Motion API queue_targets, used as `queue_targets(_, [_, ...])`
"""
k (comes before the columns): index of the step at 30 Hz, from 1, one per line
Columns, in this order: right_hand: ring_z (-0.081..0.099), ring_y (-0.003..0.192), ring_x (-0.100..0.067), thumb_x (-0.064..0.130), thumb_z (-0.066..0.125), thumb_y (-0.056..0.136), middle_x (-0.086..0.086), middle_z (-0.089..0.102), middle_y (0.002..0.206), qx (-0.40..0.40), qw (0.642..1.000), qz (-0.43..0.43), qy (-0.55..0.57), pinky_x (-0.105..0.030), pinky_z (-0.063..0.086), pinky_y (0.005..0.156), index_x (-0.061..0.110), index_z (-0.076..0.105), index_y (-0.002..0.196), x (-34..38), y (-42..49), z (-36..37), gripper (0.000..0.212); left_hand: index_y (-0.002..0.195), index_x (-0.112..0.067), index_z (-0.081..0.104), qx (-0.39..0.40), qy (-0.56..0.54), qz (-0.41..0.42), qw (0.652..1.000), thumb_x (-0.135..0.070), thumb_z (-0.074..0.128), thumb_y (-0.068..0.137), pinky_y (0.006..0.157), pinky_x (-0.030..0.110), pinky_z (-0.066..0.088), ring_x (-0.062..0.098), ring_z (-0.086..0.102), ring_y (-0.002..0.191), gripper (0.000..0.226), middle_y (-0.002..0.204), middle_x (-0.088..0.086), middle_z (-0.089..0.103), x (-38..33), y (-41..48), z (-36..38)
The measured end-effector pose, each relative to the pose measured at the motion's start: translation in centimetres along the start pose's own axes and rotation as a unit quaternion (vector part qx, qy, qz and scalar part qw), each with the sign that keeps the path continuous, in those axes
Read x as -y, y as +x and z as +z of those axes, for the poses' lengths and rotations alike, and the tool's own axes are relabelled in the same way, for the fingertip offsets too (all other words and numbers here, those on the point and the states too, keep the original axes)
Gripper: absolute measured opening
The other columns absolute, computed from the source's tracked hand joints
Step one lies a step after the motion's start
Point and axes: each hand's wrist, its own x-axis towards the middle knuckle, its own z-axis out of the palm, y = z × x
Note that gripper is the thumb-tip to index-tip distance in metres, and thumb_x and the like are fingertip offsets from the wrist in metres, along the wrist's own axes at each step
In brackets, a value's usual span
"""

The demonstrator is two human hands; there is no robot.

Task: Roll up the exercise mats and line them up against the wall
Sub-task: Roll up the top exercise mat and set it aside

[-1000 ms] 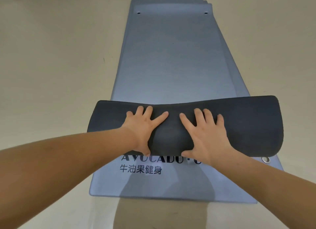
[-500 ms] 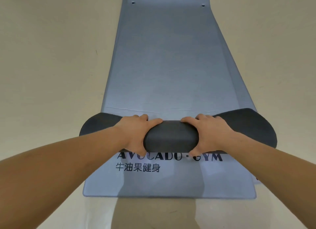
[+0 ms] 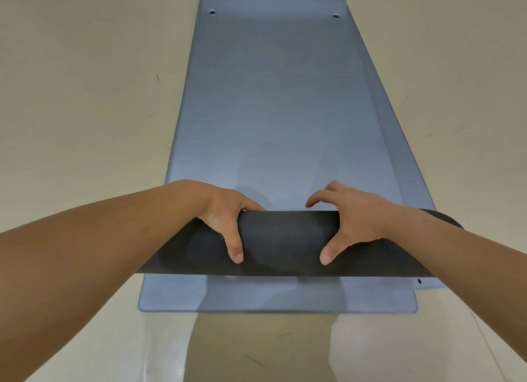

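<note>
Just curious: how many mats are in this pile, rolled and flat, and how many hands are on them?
Partly rolled blue-grey foam exercise mat with a dark underside: 1
Flat blue-grey foam mats under it: 2 that show, one at the near edge, one jutting out on the right
Bare hands gripping the roll: 2, left hand and right hand
Total: 5

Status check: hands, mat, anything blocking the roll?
Left hand and right hand grip the dark grey foam roll. Blue-grey exercise mat mostly unrolled ahead. Nothing in its way; more mats stacked beneath.
</note>
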Motion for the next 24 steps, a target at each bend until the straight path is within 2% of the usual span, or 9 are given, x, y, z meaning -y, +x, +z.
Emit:
queue_targets(2, [0.048,0.12,-0.015,0.084,0.077,0.059,0.012,0.041,0.135,-0.094,0.99,-0.025,-0.106,-0.038,0.047,0.093,0.052,0.038,0.143,0.8,-0.4,-0.4,0.099,0.146,-0.055,0.045,-0.054,0.005,-0.014,0.998,-0.046,0.101,0.057,0.113,0.045,0.046,0.017,0.053,0.136,0.106,0.145,-0.023,0.052,0.9,-0.3,-0.9])
queue_targets(5, [0.051,0.125,-0.019,0.068,0.062,0.091,0.009,0.047,0.142,-0.127,0.978,-0.014,-0.162,-0.035,0.046,0.087,0.046,0.034,0.153,2.3,-0.5,-0.4,0.072,0.16,-0.045,0.029,-0.198,0.078,-0.044,0.976,-0.065,0.094,0.059,0.116,0.048,0.04,0.019,0.036,0.149,0.122,0.162,-0.016,0.03,1.9,-1.4,-1.7])
queue_targets(9, [0.047,0.138,-0.021,0.058,0.045,0.104,0.01,0.044,0.155,-0.112,0.985,0.0,-0.13,-0.043,0.051,0.099,0.043,0.025,0.16,2.3,0.3,-1.4,0.061,0.152,-0.037,0.047,-0.325,0.203,-0.048,0.923,-0.073,0.076,0.077,0.096,0.04,0.049,0.019,0.048,0.134,0.088,0.152,-0.009,0.046,1.5,-2.2,-0.8])
queue_targets(12, [0.042,0.144,-0.025,0.082,0.058,0.084,0.006,0.039,0.16,-0.027,0.993,0.025,-0.116,-0.05,0.045,0.107,0.04,0.016,0.163,2.9,1.3,-3.5,0.099,0.148,-0.036,0.049,-0.322,0.234,-0.022,0.917,-0.074,0.066,0.083,0.093,0.039,0.051,0.02,0.053,0.123,0.077,0.14,-0.007,0.055,0.6,-2.9,0.3])
queue_targets(14, [0.033,0.149,-0.032,0.093,0.07,0.058,-0.002,0.032,0.162,0.025,0.982,0.06,-0.178,-0.06,0.037,0.112,0.038,0.003,0.164,3.9,1.8,-3.8,0.136,0.156,-0.027,0.034,-0.28,0.26,-0.037,0.923,-0.088,0.066,0.067,0.101,0.045,0.05,0.024,0.05,0.13,0.113,0.145,-0.001,0.049,0.3,-2.8,1.7])
queue_targets(16, [0.023,0.15,-0.039,0.09,0.078,0.048,-0.013,0.021,0.162,0.009,0.96,0.097,-0.262,-0.071,0.029,0.112,0.038,-0.012,0.162,4.6,2.0,-2.7,0.154,0.164,-0.017,0.004,-0.246,0.28,-0.066,0.926,-0.09,0.071,0.056,0.119,0.054,0.035,0.032,0.027,0.151,0.147,0.165,0.01,0.022,0.3,-2.2,3.7])
queue_targets(18, [0.028,0.144,-0.04,0.087,0.079,0.048,-0.016,0.018,0.157,-0.045,0.951,0.099,-0.289,-0.072,0.032,0.11,0.037,-0.019,0.159,4.3,2.2,-0.9,0.157,0.164,-0.017,-0.007,-0.259,0.264,-0.077,0.926,-0.082,0.077,0.06,0.124,0.057,0.025,0.033,0.012,0.158,0.149,0.171,0.011,0.006,0.7,-1.3,5.1])
queue_targets(21, [0.037,0.139,-0.035,0.092,0.069,0.05,-0.012,0.028,0.154,-0.118,0.954,0.047,-0.27,-0.063,0.036,0.109,0.038,-0.015,0.159,2.2,2.0,0.1,0.148,0.162,-0.024,0.013,-0.33,0.25,-0.036,0.91,-0.077,0.073,0.064,0.114,0.052,0.038,0.027,0.035,0.144,0.126,0.161,0.002,0.031,1.8,-0.8,4.2])
queue_targets(24, [0.032,0.148,-0.029,0.095,0.062,0.054,-0.003,0.031,0.162,-0.144,0.963,0.016,-0.226,-0.061,0.031,0.116,0.04,-0.001,0.161,0.6,1.6,0.1,0.136,0.159,-0.028,0.019,-0.34,0.245,-0.005,0.908,-0.08,0.072,0.059,0.109,0.052,0.044,0.024,0.043,0.135,0.124,0.153,-0.003,0.041,2.7,-0.6,2.8])
